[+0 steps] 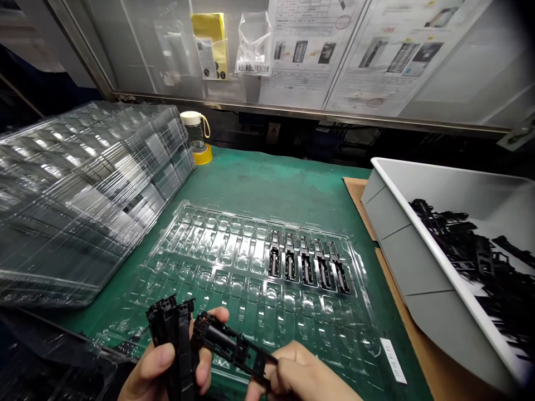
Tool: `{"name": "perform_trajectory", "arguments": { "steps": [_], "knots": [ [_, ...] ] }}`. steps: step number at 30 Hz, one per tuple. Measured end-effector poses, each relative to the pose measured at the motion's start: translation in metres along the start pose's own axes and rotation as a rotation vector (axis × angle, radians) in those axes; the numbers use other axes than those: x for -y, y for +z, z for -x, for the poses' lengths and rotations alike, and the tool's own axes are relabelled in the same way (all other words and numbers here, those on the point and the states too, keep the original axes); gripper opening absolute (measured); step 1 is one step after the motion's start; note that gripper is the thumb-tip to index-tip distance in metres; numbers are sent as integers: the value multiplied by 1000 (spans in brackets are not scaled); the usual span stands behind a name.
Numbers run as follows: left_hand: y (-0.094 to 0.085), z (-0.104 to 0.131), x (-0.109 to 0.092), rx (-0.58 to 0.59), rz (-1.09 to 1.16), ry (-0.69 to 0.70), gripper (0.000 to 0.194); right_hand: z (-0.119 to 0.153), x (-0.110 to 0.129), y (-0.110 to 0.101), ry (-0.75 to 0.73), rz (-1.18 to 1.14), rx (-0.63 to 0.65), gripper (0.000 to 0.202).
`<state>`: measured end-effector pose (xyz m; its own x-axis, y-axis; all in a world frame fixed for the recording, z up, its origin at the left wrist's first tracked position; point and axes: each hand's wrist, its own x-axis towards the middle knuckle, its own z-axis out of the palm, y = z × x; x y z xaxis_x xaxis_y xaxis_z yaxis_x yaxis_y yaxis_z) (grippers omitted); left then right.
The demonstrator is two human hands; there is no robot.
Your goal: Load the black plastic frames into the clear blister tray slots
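My left hand [165, 370] grips a small bundle of black plastic parts [171, 328], held upright at the bottom edge of the view. My right hand [301, 376] holds one long black plastic part [234, 345] by its right end; the part's left end touches my left fingers. Both hands hover over the near edge of a clear blister tray [217, 262] on the green mat. Several black parts [307, 262] sit side by side in the tray's far row, right of centre. The other pockets look bare.
A tall stack of clear trays [79, 189] fills the left. A grey bin [401, 223] with many loose black parts [480, 256] stands at the right on cardboard [355, 186]. A small jar with a cream lid [195, 133] is at the back. Papers hang on the wall panel behind.
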<state>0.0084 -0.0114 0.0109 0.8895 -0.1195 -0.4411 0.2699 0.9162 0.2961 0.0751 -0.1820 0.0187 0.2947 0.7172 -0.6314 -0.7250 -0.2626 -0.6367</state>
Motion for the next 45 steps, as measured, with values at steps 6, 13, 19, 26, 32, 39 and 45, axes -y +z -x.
{"name": "perform_trajectory", "arguments": {
  "steps": [6, 13, 19, 26, 32, 39, 45],
  "knots": [
    [-3, -2, 0, -10, 62, -43, 8, 0, -2, -1, -25, -49, 44, 34],
    [-3, -1, 1, -14, 23, -11, 10, 1, -3, 0, -4, -49, 30, 32],
    [-2, -3, 0, -16, 6, 2, 6, 7, -4, -5, 31, -16, 32, 29],
    [-3, -1, 1, -6, 32, -39, 22, 3, -4, -2, 27, -28, 16, 29],
    [-1, -1, 2, -4, 34, -40, 22, -1, -4, 0, -20, -58, 38, 33],
    [5, -5, 1, -42, 16, -2, 15, 1, -2, -3, -11, -230, 161, 31],
    [-3, -11, 0, -24, 34, -51, 15, 13, 12, -5, -17, -15, 98, 40]
  ]
}}
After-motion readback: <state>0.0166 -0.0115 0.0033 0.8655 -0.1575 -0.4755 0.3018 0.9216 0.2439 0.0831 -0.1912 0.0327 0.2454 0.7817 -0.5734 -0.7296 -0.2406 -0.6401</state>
